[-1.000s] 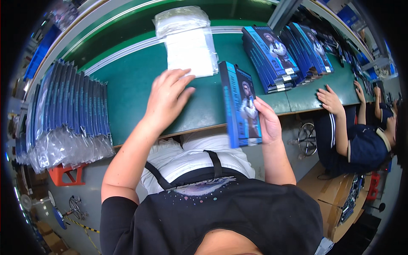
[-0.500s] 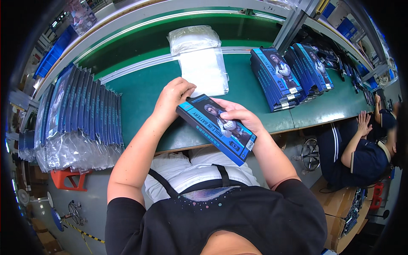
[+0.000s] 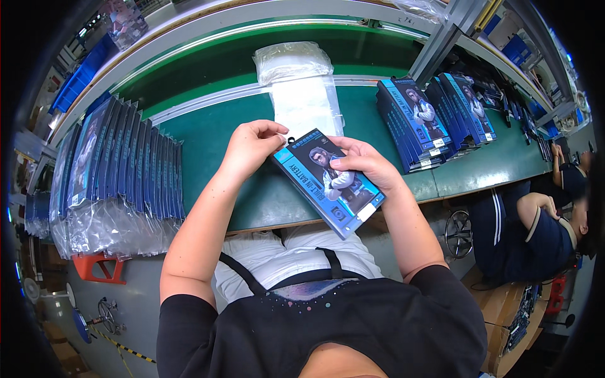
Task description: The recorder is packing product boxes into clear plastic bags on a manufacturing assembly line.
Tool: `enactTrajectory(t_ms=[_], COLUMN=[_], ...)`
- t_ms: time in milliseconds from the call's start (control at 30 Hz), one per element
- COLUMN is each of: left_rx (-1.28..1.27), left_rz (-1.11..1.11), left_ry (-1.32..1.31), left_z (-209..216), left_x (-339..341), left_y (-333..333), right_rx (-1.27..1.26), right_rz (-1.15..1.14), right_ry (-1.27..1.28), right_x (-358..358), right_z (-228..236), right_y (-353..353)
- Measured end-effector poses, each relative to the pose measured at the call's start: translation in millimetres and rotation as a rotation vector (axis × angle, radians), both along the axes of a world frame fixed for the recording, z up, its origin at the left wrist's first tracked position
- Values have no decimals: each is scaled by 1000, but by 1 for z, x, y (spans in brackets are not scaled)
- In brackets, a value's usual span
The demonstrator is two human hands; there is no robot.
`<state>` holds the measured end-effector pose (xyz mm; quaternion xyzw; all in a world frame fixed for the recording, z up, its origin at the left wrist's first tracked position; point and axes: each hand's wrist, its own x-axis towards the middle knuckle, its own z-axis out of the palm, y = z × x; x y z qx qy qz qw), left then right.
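Holding a flat, rectangular blue-and-black printed box [image 3: 331, 179] in the right hand [image 3: 365, 164], with thumb across its front, tilting it over the near edge of the green worktable [image 3: 203, 140]. Curling the left hand [image 3: 252, 148] beside the upper corner, with fingertips close together, leaving any grip there impossible to tell. Facing layered clear plastic bags [image 3: 305, 101] just beyond, with bagged blue boxes [image 3: 126, 157] at left, stacked blue boxes [image 3: 417, 126] at right.

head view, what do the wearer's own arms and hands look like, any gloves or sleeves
The left hand and right hand are bare; no gloves, watch or bracelet shows. The left sleeve and right sleeve are short and plain black, leaving the forearms uncovered. They belong to a black shirt with a multicoloured print on its front.
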<state>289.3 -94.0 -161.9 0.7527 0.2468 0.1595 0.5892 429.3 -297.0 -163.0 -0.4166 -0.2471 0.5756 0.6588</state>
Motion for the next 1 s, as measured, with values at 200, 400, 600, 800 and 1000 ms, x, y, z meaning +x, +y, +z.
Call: enactTrajectory(t_ms=[200,400,600,800,1000], left_rx=[563,788,763,984,-430], left_rz=[-27,39,19,-119,89], left_ry=[32,-74,-143,-220,-271], left_z=[10,9,13,3,0], left_x=[-4,-10,-15,-33,-40], left_y=[-6,-17,-24,-43,-50], right_rx=[106,65,55,-96,8], right_rz=[-266,-335,-473,-500,-495], right_ry=[-125,-104,-276,-205,-76], right_x=[-16,-36,-46,-44,-58], right_z=[-22,-18,-20,-17,-8], right_y=[6,5,2,-4,-13])
